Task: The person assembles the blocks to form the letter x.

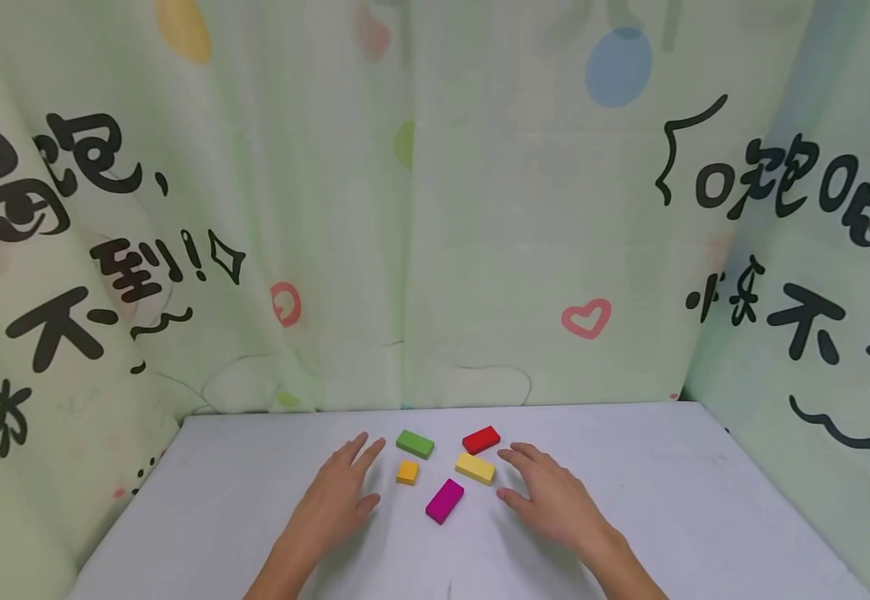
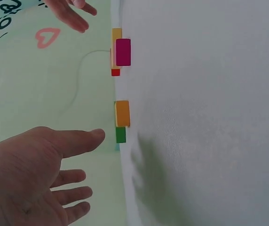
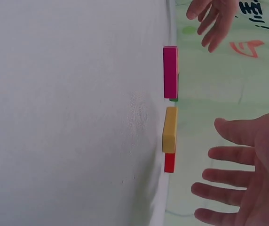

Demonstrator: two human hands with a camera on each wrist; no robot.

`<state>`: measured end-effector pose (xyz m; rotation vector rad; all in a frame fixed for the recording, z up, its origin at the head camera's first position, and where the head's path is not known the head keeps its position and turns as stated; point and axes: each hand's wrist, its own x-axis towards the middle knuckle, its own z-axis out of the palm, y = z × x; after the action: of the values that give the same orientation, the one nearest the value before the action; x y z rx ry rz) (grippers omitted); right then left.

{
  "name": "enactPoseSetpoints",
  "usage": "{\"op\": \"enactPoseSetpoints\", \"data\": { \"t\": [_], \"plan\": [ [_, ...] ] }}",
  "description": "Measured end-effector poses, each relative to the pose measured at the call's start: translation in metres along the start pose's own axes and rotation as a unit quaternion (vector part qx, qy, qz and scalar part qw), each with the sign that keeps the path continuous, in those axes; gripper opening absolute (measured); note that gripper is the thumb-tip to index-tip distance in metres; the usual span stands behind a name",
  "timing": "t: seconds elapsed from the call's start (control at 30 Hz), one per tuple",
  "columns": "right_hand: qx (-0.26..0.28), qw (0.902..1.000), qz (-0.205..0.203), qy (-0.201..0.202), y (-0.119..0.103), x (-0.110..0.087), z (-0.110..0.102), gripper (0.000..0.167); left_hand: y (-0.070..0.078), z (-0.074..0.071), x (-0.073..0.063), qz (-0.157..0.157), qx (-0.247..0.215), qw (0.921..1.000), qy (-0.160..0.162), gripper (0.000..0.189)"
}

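Observation:
Several coloured blocks lie on the white table between my hands in the head view. A green block [image 1: 415,444] is at the back left, with a small orange block [image 1: 407,472] in front of it. At the back right is a red block [image 1: 482,440], and a yellow block [image 1: 476,468] lies just before it. Nearest to me is a magenta block [image 1: 445,502], set at a slant. My left hand [image 1: 340,493] hovers left of the orange and green blocks, fingers spread and holding nothing. Right of the yellow block, my right hand [image 1: 550,497] is likewise spread and holds nothing.
The white-covered table [image 1: 697,508] reaches back to a pale green curtain [image 1: 480,250] with black lettering and coloured shapes. Curtain also hangs along the left and right sides. Shadows of both hands fall on the tabletop.

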<state>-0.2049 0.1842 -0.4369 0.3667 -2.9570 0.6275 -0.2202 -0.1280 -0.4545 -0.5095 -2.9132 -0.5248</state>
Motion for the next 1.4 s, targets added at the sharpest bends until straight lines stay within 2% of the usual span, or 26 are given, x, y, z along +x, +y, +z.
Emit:
{"op": "enactPoseSetpoints", "data": {
  "t": [0.23, 0.4, 0.53, 0.7, 0.93, 1.2, 1.4],
  "plan": [
    [0.013, 0.9998, 0.012, -0.006, -0.004, 0.004, 0.002, 0.046, -0.002, 0.004, 0.013, -0.005, -0.08, 0.9966, -0.014, 0.068],
    [0.023, 0.9995, 0.02, -0.011, -0.008, 0.007, 0.003, 0.042, -0.006, 0.007, 0.02, 0.01, -0.11, 0.9937, -0.019, 0.065],
    [0.027, 0.9994, 0.02, -0.011, -0.01, 0.009, 0.005, 0.041, -0.006, 0.007, 0.024, 0.008, -0.137, 0.9903, -0.026, 0.064],
    [0.037, 0.9991, 0.019, -0.012, -0.01, 0.011, 0.007, 0.04, -0.005, 0.009, 0.03, -0.007, -0.156, 0.987, -0.041, 0.062],
    [0.048, 0.9987, 0.014, -0.011, -0.009, 0.014, 0.008, 0.039, -0.005, 0.016, 0.039, 0.006, -0.177, 0.9834, -0.041, 0.054],
    [0.057, 0.9984, 0.008, -0.003, -0.007, 0.017, 0.01, 0.038, -0.002, 0.022, 0.049, -0.008, -0.199, 0.9781, -0.06, 0.051],
    [0.061, 0.9981, 0.008, -0.003, -0.006, 0.02, 0.011, 0.038, -0.003, 0.026, 0.055, 0.01, -0.205, 0.9766, -0.064, 0.047]
  ]
}}
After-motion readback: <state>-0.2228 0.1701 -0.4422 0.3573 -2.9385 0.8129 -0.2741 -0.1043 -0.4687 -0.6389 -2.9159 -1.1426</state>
